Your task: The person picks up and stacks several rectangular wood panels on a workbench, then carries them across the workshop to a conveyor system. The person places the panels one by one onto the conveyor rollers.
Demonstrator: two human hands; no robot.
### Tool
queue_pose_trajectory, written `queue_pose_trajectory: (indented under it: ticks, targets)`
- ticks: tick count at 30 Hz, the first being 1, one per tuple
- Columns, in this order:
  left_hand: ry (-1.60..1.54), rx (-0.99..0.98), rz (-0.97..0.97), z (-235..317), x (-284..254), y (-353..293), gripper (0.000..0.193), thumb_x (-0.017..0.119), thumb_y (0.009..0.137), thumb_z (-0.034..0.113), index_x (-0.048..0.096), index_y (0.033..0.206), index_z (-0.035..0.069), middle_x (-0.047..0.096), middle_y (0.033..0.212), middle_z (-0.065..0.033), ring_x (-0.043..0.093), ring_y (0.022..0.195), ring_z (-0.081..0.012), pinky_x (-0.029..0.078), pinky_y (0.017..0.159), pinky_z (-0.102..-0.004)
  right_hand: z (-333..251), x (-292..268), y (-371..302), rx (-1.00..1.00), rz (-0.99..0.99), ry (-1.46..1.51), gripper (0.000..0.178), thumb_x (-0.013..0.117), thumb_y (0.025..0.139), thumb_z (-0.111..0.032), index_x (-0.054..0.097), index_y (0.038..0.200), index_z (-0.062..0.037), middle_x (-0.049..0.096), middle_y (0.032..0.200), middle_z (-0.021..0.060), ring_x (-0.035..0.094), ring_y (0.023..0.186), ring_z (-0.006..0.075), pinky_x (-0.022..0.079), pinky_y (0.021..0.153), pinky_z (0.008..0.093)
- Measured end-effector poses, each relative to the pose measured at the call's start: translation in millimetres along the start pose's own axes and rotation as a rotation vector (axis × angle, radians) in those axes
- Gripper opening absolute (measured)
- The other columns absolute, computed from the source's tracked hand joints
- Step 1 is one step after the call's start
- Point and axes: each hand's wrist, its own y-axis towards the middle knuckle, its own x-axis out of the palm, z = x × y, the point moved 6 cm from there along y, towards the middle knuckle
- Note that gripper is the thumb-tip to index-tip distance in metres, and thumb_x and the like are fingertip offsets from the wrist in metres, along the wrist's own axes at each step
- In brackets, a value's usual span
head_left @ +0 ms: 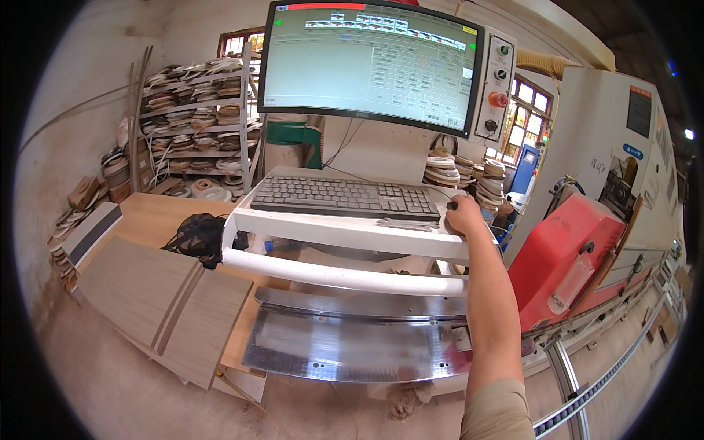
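- Head view, right of centre: our right hand (pixel 463 214) lay over a dark mouse (pixel 452 206) on the white tray (pixel 345 227), fingers curled on it.
- Just left sat the black keyboard (pixel 345 196) and a wrench (pixel 407 224), under the monitor (pixel 370 62).
- Our left hand stayed out of frame.

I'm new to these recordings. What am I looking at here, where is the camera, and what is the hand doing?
This is one view from a wide fisheye camera worn on a person's head, looking down and forward, so straight edges bend near the rim. The person's right hand reaches up from the lower edge and rests on a small dark computer mouse, mostly hidden beneath it. The left hand is out of view. The mouse sits on a white metal shelf beside a dark grey keyboard and a silver wrench. Above hangs a large flat monitor, part of a workshop machine with a red housing. Pale wooden panels lie lower left.
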Motion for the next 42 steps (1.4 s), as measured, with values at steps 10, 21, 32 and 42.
queue_pose_trajectory:
  ticks: [10,21,32,42]
  targets:
    - [-0.032,-0.059,0.014,-5,1,-5,0.017,0.067,0.076,0.018,0.066,0.088,0.006,0.06,0.08,-0.0142,0.06,0.075,-0.0356,0.049,0.066,-0.0442,-3,0,-1,-0.007,-0.018,0.027,0.043,0.064,0.075,-0.01,0.065,0.118,-0.0062,0.06,0.118,0.0236,0.055,0.114,0.0393,0.044,0.1,0.0404]
    - [-0.063,-0.057,0.025,-8,0,-6,0.014,0.066,0.076,0.016,0.065,0.086,0.006,0.059,0.078,-0.014,0.059,0.073,-0.035,0.048,0.064,-0.0433,-14,-2,-7,-0.106,-0.012,0.041,0.043,0.063,0.075,-0.009,0.065,0.118,-0.0051,0.059,0.12,0.0223,0.057,0.113,0.0391,0.046,0.099,0.0403]
    - [-0.045,-0.03,0.054,2,-5,-1,0.013,0.067,0.075,0.013,0.066,0.086,0.006,0.059,0.076,-0.0133,0.058,0.069,-0.0341,0.047,0.061,-0.042,-14,0,-9,-0.094,-0.027,0.062,0.041,0.063,0.076,-0.009,0.065,0.116,-0.0055,0.059,0.12,0.0216,0.055,0.113,0.0395,0.046,0.098,0.0406]
    - [-0.005,0.004,0.092,7,-8,4,0.007,0.066,0.079,0.016,0.066,0.081,0.009,0.06,0.074,-0.0107,0.059,0.065,-0.031,0.048,0.058,-0.0393,-17,-3,-10,-0.118,-0.022,0.056,0.041,0.062,0.076,-0.01,0.065,0.117,-0.0052,0.058,0.12,0.0225,0.056,0.113,0.04,0.045,0.099,0.0412]
